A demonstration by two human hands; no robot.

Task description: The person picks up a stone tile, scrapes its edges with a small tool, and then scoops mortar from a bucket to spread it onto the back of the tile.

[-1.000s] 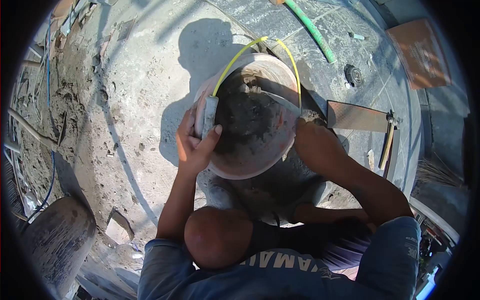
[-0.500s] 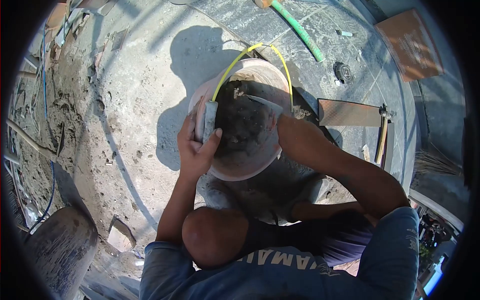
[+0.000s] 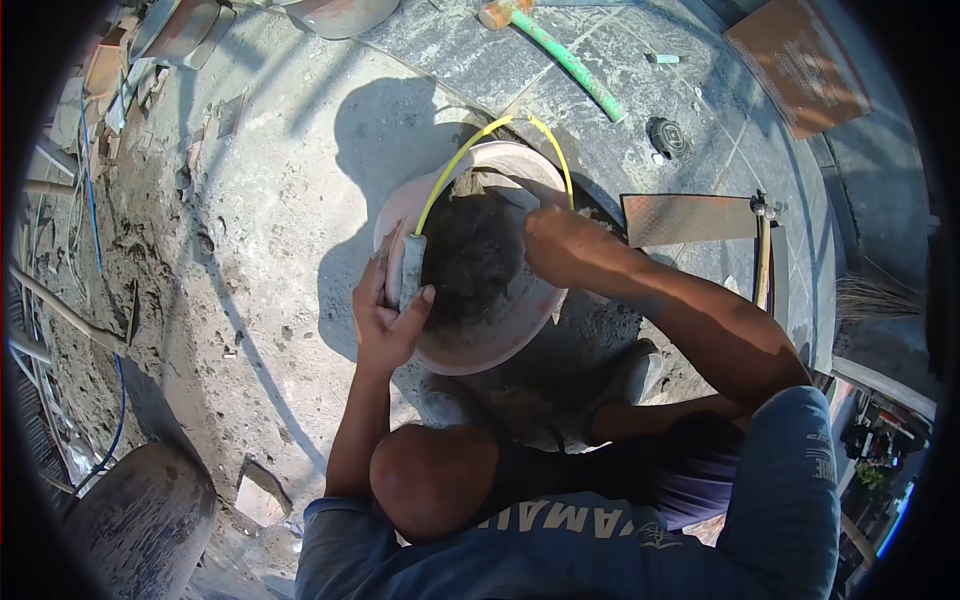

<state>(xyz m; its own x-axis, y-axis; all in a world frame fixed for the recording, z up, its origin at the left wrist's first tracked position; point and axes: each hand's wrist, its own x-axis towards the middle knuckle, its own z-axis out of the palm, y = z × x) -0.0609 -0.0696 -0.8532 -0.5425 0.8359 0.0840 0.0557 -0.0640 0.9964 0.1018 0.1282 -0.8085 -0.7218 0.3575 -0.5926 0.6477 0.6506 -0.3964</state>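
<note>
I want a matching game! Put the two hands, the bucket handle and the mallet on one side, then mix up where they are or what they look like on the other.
Column one:
1. Left hand
2. Right hand
3. Bucket handle
4. Mallet

Column two:
A. Mostly yellow
B. At the left rim of the bucket
C. Green-handled, lying on the floor tiles
D. Closed around a trowel

Right pairs: 1-B, 2-D, 3-A, 4-C

Hands (image 3: 388, 325): we count two
Trowel (image 3: 515, 191): we see one
Yellow-handled bucket (image 3: 490, 347): one
Mallet (image 3: 570, 66): one
Hammer (image 3: 764, 260): one
</note>
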